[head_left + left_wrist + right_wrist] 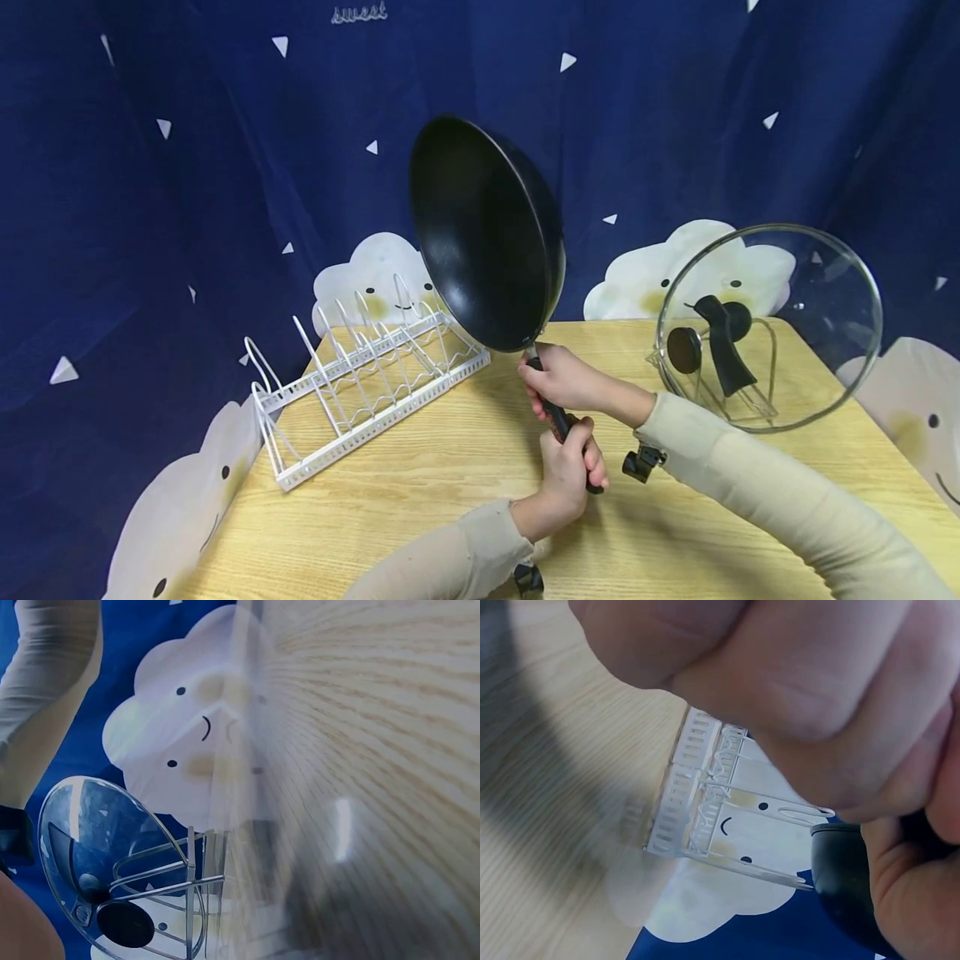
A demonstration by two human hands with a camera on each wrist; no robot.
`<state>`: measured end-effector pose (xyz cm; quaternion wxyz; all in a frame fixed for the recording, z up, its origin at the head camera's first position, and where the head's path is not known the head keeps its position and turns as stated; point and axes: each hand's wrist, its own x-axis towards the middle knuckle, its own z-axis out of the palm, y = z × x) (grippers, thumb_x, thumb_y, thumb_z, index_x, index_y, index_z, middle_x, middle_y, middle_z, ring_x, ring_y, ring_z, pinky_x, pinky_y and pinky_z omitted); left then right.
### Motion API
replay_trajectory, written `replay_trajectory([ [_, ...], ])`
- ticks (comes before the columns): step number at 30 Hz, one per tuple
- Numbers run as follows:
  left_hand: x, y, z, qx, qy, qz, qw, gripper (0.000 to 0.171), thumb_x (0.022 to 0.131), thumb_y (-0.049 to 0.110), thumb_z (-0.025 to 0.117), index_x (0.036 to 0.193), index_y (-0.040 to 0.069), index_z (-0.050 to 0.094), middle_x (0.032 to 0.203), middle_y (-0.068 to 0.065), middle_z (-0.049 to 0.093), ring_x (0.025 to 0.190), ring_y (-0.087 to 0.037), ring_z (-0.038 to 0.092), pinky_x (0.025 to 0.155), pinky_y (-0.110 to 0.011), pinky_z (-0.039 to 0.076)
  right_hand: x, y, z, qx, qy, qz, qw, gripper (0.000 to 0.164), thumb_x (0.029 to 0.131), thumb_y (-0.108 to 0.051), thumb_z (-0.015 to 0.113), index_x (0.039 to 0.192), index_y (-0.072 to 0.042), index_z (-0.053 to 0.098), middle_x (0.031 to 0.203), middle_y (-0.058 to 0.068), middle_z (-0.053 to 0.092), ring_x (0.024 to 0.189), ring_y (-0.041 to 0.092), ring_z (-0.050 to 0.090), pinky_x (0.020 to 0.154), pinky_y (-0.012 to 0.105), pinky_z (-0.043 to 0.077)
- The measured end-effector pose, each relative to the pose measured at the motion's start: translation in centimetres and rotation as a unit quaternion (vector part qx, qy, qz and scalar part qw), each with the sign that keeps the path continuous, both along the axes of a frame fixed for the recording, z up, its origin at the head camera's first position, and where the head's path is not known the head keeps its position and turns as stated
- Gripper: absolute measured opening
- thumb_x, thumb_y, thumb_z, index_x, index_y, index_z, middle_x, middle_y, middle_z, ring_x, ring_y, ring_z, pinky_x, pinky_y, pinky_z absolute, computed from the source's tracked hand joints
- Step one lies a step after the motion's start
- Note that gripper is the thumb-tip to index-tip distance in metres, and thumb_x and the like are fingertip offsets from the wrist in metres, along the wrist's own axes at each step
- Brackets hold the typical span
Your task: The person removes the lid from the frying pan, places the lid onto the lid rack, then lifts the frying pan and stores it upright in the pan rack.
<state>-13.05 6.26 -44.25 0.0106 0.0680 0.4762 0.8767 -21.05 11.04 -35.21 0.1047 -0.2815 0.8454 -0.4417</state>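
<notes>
A black wok (pixel 487 237) is held up over the table, tilted so that its dark inside faces left and toward me. My right hand (pixel 573 379) grips the black handle (pixel 557 417) close to the pan. Lower down, near the handle's end, my left hand (pixel 566 471) is wrapped round it too. Curled fingers (pixel 802 682) fill the top of the right wrist view, with part of the wok (pixel 844 870) beyond them. The left wrist view does not show the left hand's grip.
On the left of the wooden table (pixel 420 467) stands a white wire rack (pixel 382 400) with upright dividers. A glass lid (pixel 832 400) with a black knob leans upright on a metal wire stand (pixel 774 358) at the right. Behind hangs a blue curtain (pixel 225 167).
</notes>
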Motion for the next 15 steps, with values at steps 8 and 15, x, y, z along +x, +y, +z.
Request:
replay_trajectory([
  [8,0.2,-0.5,0.2,0.008,-0.016,-0.009,0.9998,0.045,0.089,0.015,0.049,0.046,0.010,0.036,0.036,0.005,0.036,0.028,-0.007,0.040,0.031,-0.024,0.040,0.0,-0.8,-0.2,-0.013,-0.041,-0.004,0.999,0.029,0.097,-0.008,0.041,0.071,-0.002,0.051,0.051,0.008,0.056,0.043,0.023,0.059,0.046,0.037,0.051],
  [15,0.2,-0.9,0.4,0.024,-0.028,-0.006,0.9993,0.044,0.089,0.015,0.050,0.047,0.011,0.035,0.036,0.005,0.034,0.028,-0.007,0.038,0.031,-0.023,0.039,0.0,-1.4,0.1,-0.007,-0.040,-0.005,0.999,0.029,0.096,-0.008,0.040,0.070,-0.002,0.051,0.051,0.007,0.055,0.042,0.021,0.058,0.045,0.036,0.051],
])
